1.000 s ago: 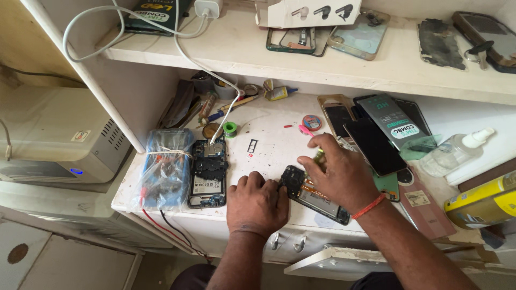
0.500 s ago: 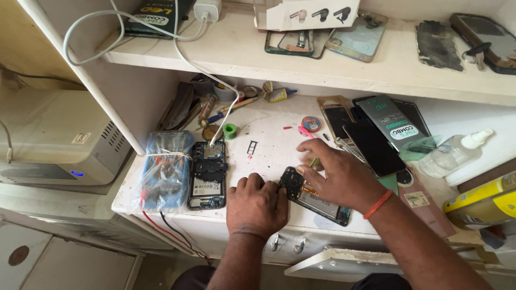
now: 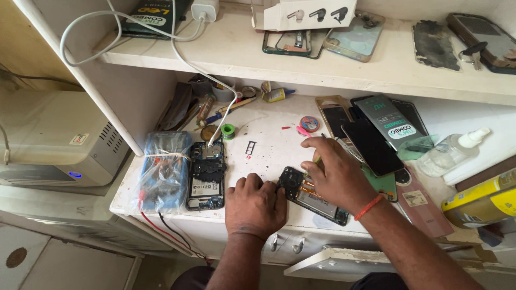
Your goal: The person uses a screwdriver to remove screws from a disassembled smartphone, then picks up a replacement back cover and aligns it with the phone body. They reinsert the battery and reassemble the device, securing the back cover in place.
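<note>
Pinned under both your hands, the opened phone (image 3: 314,197) lies slanted on the white bench (image 3: 269,142), its camera end at 10 o'clock and its far end near the bench's front edge at 4 o'clock. Your left hand (image 3: 255,207) is curled knuckles-up, fingertips pressing the camera end; whether those fingers clasp anything beneath, you cannot tell, since the back of the hand covers them. Your right hand (image 3: 336,174) arches over the phone's middle with the fingers bent down, and a thin green-yellow tool (image 3: 317,159) shows between them, so it seems pinched there, but the tip and the exact hold are hidden. An orange band (image 3: 368,207) circles that wrist.

Both forearms come up from 6 o'clock and are cut off by the frame's bottom edge.

At 9 o'clock from your left hand a second opened phone (image 3: 206,176) lies flat with a white cable (image 3: 226,107) plugged into its top. Just beside it, farther toward 9 o'clock, a clear plastic bag (image 3: 163,172) holds blue items too blurred to make out. At 2 o'clock from your right hand dark phone panels (image 3: 376,137) are stacked overlapping. A clear spray bottle (image 3: 451,151) lies at 3 o'clock, and a yellow can (image 3: 481,198) is cut off by the right edge.
</note>
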`<state>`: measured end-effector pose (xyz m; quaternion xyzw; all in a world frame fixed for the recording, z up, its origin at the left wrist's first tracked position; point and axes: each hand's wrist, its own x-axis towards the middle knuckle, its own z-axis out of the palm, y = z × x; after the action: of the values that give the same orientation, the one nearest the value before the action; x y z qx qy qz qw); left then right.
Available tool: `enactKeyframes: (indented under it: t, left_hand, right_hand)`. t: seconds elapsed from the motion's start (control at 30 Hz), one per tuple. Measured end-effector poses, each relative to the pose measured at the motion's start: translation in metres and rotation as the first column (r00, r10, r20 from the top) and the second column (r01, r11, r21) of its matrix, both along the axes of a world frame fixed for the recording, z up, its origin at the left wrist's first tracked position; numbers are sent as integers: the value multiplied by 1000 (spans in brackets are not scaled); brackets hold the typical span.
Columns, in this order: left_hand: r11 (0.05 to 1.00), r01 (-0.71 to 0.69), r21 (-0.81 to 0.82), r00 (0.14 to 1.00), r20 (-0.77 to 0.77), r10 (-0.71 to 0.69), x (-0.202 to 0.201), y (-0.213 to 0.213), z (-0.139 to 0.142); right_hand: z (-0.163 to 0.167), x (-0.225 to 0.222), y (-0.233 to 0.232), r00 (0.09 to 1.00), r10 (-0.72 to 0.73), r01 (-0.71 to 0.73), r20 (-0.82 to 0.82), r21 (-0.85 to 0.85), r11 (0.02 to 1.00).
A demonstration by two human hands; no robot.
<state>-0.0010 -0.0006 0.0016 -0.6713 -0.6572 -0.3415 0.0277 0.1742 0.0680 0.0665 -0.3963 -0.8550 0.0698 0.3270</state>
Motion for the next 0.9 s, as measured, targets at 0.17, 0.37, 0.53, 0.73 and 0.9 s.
enactKeyframes:
  t: [0.17, 0.37, 0.53, 0.73, 0.9]
  left_hand:
    - [999, -7, 31, 1000, 7, 7, 0, -2, 0]
    - [1000, -8, 25, 1000, 13, 7, 0, -1, 1]
    - [1000, -3, -16, 1000, 9, 3, 0, 0, 1]
    - [1000, -6, -4, 1000, -3, 6, 1, 0, 0]
    - [1000, -1, -9, 1000, 3, 1, 0, 0, -1]
  right_hand:
    - [-4, 2, -2, 982, -8, -57, -188, -338, 939]
    - [-9, 8, 2, 957, 103, -194, -272, -332, 923]
    - [-13, 5, -4, 958, 151, -202, -244, -200, 959]
    - [-10, 1, -4, 982, -3, -31, -187, -178, 984]
    - [-11, 1, -1, 883, 139, -283, -449, -270, 920]
